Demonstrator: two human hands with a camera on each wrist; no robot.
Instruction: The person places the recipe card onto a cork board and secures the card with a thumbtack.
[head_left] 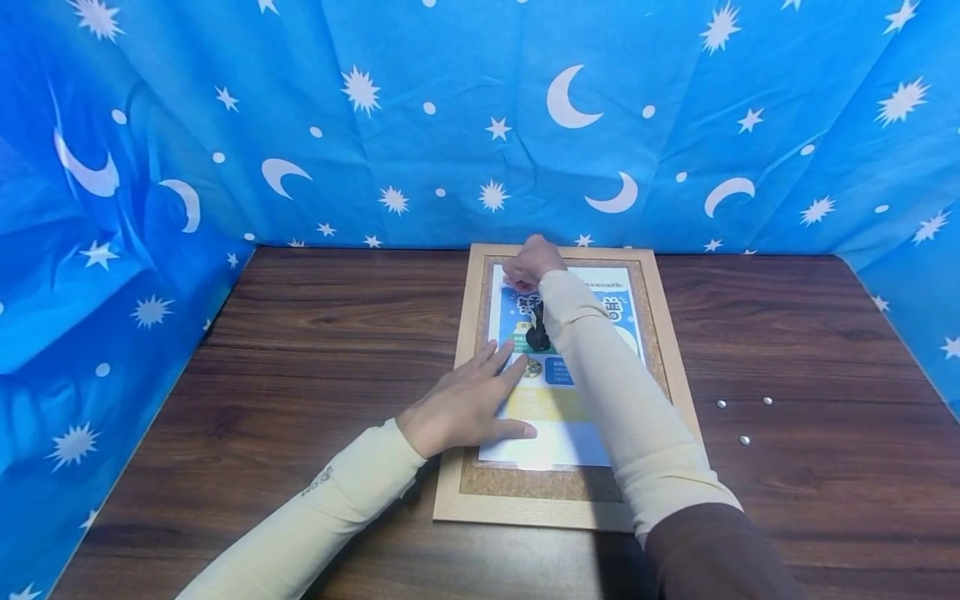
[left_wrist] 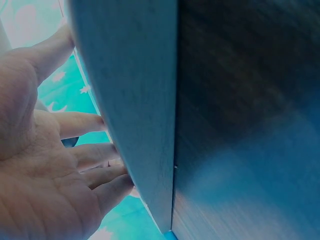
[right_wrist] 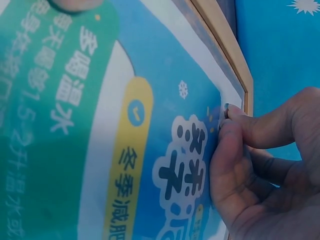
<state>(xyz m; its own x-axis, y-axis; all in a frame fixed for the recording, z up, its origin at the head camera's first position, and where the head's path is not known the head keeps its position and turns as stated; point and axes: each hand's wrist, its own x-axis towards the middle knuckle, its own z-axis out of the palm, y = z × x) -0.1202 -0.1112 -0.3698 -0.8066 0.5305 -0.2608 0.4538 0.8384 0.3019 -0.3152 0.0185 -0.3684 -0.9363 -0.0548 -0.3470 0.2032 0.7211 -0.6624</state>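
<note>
A printed poster (head_left: 562, 447) with blue, green and yellow parts lies on a wood-framed cork board (head_left: 525, 508). At its top left corner my right hand (head_left: 532, 265) pinches a small silver thumbtack (right_wrist: 226, 109) between thumb and index finger, right at the sheet's surface. My left hand (head_left: 468, 404) rests on the poster's left side, fingers spread and nearly straight, thumb apart towards the lower part. In the left wrist view its fingertips reach over the edge of the board's frame (left_wrist: 125, 100).
Three loose silver thumbtacks (head_left: 744, 440) lie on the dark wooden table (head_left: 787, 500), right of the board. A blue curtain (head_left: 457, 150) with moons and stars hangs behind the table and along its sides. A small black object (head_left: 537, 332) shows beneath the right wrist.
</note>
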